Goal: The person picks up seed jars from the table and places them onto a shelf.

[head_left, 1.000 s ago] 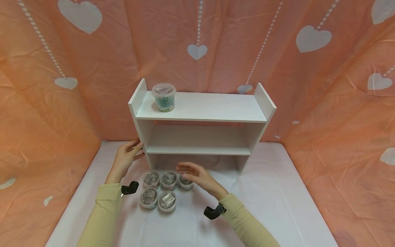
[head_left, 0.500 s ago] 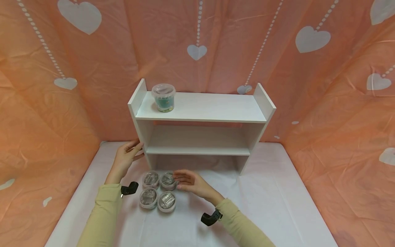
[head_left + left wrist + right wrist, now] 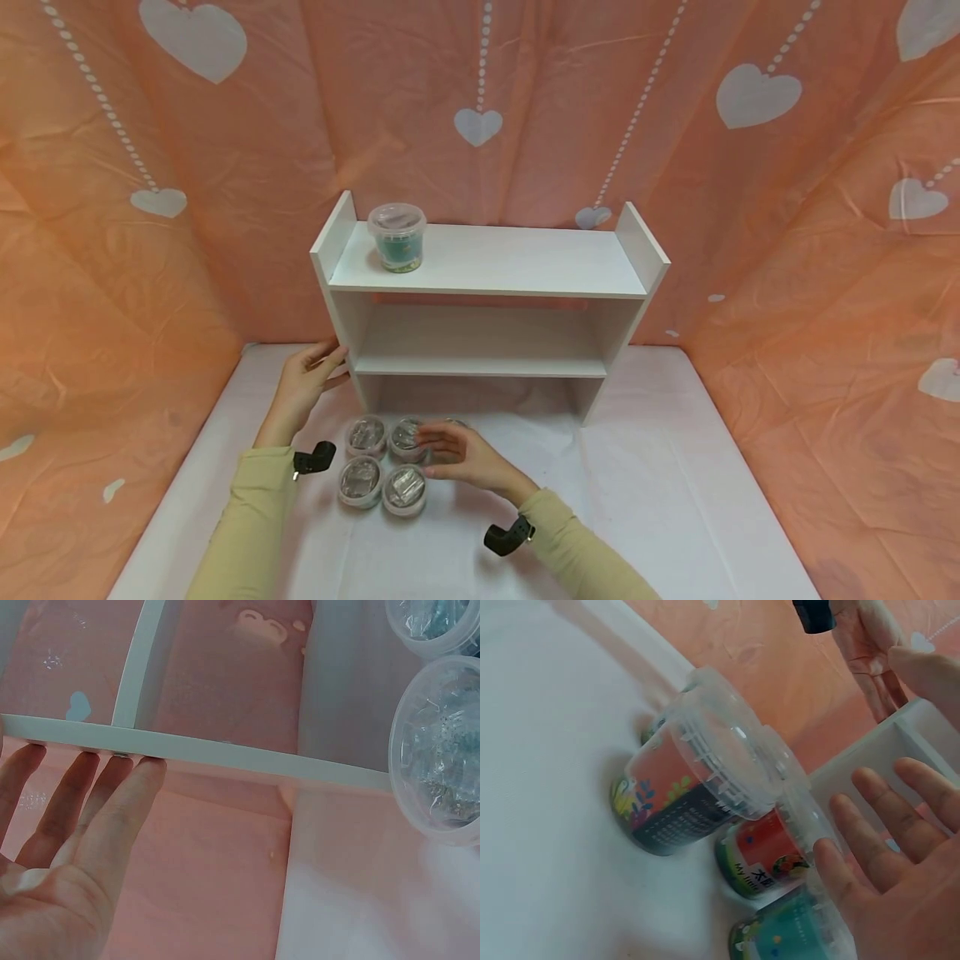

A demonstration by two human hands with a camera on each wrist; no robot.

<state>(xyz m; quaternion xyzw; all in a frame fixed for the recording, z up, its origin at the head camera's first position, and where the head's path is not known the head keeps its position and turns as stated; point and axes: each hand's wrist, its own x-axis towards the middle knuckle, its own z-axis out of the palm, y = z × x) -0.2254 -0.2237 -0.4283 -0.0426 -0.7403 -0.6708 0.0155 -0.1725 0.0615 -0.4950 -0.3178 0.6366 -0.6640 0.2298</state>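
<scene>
Tubs (image 3: 667, 806) with clear lids (image 3: 735, 750) and colourful printed sides (image 3: 765, 851) stand near the right hand (image 3: 472, 460), whose outstretched fingers (image 3: 898, 817) are released.

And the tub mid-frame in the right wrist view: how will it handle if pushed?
The tub stands upright and tapers downward, so a high push might tip it. Its shiny, smooth-looking lid may be slippery. The walls keep a clean round shape, so it's probably fairly stiff.

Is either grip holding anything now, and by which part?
Nothing is held: left grip touches the side of the white rectangular shelf unit; right grip is beside round clear-lidded plastic tubs.
</scene>
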